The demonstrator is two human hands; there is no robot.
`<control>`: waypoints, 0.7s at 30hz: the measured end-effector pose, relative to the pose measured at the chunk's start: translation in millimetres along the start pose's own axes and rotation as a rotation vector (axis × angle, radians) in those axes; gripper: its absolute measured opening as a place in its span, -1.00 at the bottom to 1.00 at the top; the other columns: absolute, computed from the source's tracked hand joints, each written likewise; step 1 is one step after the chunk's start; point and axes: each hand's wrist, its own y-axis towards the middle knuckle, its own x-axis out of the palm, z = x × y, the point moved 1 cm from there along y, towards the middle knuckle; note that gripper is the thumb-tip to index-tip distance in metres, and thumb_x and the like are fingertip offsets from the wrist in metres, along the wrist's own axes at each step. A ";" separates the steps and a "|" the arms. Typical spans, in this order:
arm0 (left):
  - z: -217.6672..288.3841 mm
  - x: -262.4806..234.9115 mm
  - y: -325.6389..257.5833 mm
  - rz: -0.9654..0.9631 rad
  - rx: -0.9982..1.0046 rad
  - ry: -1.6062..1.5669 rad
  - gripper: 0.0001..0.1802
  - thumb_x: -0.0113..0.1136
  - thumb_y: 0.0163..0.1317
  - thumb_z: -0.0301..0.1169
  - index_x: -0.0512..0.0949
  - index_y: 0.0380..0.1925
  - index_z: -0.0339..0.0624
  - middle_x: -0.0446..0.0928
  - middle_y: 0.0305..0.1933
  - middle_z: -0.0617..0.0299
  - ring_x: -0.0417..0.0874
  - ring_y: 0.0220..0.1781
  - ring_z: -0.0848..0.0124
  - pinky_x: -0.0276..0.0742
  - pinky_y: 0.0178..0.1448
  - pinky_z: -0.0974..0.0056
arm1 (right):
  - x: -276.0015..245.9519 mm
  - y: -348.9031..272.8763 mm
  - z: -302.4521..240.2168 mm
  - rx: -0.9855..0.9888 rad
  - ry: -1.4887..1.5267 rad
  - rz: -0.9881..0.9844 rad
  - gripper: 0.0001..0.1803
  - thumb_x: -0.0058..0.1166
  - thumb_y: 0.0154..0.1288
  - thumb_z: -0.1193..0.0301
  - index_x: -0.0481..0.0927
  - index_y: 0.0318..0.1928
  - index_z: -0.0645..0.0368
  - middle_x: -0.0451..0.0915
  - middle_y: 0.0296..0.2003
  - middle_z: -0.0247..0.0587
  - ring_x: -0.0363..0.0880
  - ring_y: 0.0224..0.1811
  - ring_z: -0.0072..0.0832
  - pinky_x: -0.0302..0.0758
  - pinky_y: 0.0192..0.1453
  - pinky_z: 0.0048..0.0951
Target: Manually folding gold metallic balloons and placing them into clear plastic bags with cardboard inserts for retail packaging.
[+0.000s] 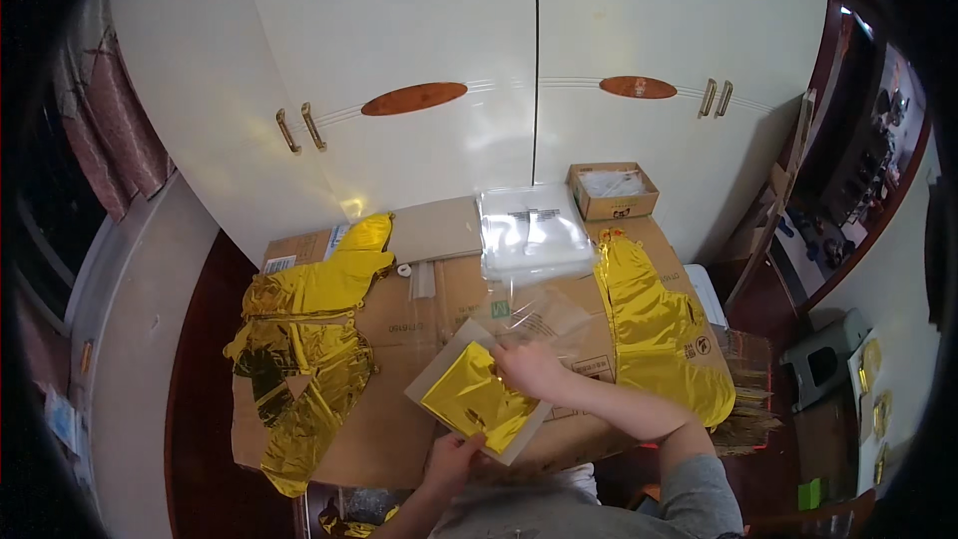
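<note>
Before me, a folded gold foil balloon [469, 387] lies flat on a grey card [435, 371]. My left hand [456, 461] grips the near edge of the foil and card, thumb on top. At the upper right edge of the foil, my right hand [529, 369] has its fingers closed on it; the fingertips are partly hidden. Just beyond the card rests a clear plastic bag [549, 317], partly behind my right hand. Unfolded flat gold foil balloons lie on either side, a pile at the left [324, 324] and another at the right [659, 329].
Cardboard [399, 324] covers the work surface. At the back are a stack of clear bags [534, 240], a grey card sheet [439, 230] and a small open carton [617, 208] with clear plastic inside. White cupboard doors [419, 20] stand behind. Flattened cardboard [753, 399] is stacked at the right.
</note>
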 end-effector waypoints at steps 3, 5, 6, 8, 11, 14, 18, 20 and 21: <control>1.7 4.5 -3.9 0.015 0.027 -0.031 -0.82 0.17 0.37 -0.38 0.60 -0.16 -0.27 0.66 -0.23 0.23 0.64 -0.34 0.49 0.58 -0.32 0.42 | -10.8 1.8 -2.1 0.083 -0.044 0.001 -0.72 0.16 0.14 0.30 0.54 -0.16 0.13 0.62 -0.33 -0.18 0.67 -0.38 -0.23 0.60 -0.43 -0.20; 3.0 8.1 -5.0 0.026 0.038 -0.042 -0.82 0.17 0.37 -0.38 0.60 -0.16 -0.25 0.66 -0.22 0.24 0.65 -0.33 0.49 0.59 -0.31 0.41 | -13.5 -0.7 -3.3 0.048 -0.046 0.027 -0.76 0.16 0.13 0.32 0.53 -0.21 0.12 0.59 -0.35 -0.18 0.67 -0.41 -0.26 0.59 -0.45 -0.23; 1.7 8.7 -4.9 0.038 0.034 -0.043 -0.82 0.17 0.37 -0.38 0.60 -0.16 -0.25 0.66 -0.22 0.24 0.65 -0.32 0.49 0.59 -0.31 0.41 | -14.7 -2.0 -5.0 0.027 -0.045 0.039 -0.78 0.15 0.12 0.34 0.52 -0.23 0.12 0.58 -0.36 -0.18 0.66 -0.42 -0.27 0.59 -0.45 -0.24; 0.3 9.7 -3.1 0.048 0.034 -0.036 -0.83 0.17 0.37 -0.38 0.60 -0.16 -0.24 0.66 -0.21 0.24 0.65 -0.31 0.49 0.60 -0.30 0.41 | -21.4 -4.0 -15.3 -0.014 -0.123 0.081 -0.82 0.15 0.11 0.36 0.50 -0.29 0.11 0.54 -0.39 -0.21 0.65 -0.41 -0.29 0.58 -0.47 -0.27; 0.1 12.3 0.9 0.034 0.042 -0.037 -0.82 0.17 0.37 -0.38 0.60 -0.15 -0.25 0.66 -0.20 0.23 0.66 -0.30 0.49 0.61 -0.29 0.40 | -30.2 -4.8 -29.4 -0.050 -0.152 0.136 -0.81 0.18 0.04 0.37 0.49 -0.34 0.11 0.52 -0.43 -0.25 0.62 -0.37 -0.31 0.57 -0.47 -0.34; 2.0 16.1 3.9 0.011 0.070 -0.071 -0.82 0.17 0.37 -0.39 0.60 -0.14 -0.25 0.66 -0.20 0.23 0.66 -0.30 0.49 0.61 -0.29 0.40 | -30.9 -5.4 -32.7 -0.078 -0.155 0.202 -0.75 0.25 -0.04 0.32 0.48 -0.36 0.10 0.51 -0.44 -0.28 0.60 -0.36 -0.34 0.56 -0.47 -0.37; -2.0 15.2 6.4 0.014 0.131 -0.072 -0.82 0.17 0.37 -0.39 0.59 -0.12 -0.24 0.65 -0.21 0.23 0.66 -0.31 0.49 0.62 -0.28 0.39 | -36.8 -6.1 -34.9 -0.073 -0.146 0.251 -0.67 0.31 -0.11 0.24 0.47 -0.37 0.08 0.50 -0.45 -0.29 0.60 -0.37 -0.38 0.55 -0.48 -0.39; -0.8 17.3 3.5 0.010 0.134 -0.072 -0.81 0.17 0.37 -0.39 0.59 -0.10 -0.24 0.65 -0.20 0.24 0.66 -0.30 0.49 0.62 -0.27 0.38 | -42.8 -7.0 -36.3 -0.075 -0.152 0.257 -0.70 0.28 -0.07 0.26 0.47 -0.36 0.07 0.50 -0.45 -0.29 0.60 -0.37 -0.40 0.55 -0.50 -0.38; 2.0 20.0 0.8 0.007 0.127 -0.078 -0.81 0.17 0.37 -0.39 0.59 -0.09 -0.24 0.65 -0.19 0.24 0.66 -0.30 0.50 0.61 -0.27 0.38 | -44.0 -7.8 -36.7 -0.074 -0.155 0.259 -0.72 0.27 -0.04 0.27 0.47 -0.36 0.07 0.50 -0.45 -0.29 0.61 -0.37 -0.41 0.54 -0.51 -0.38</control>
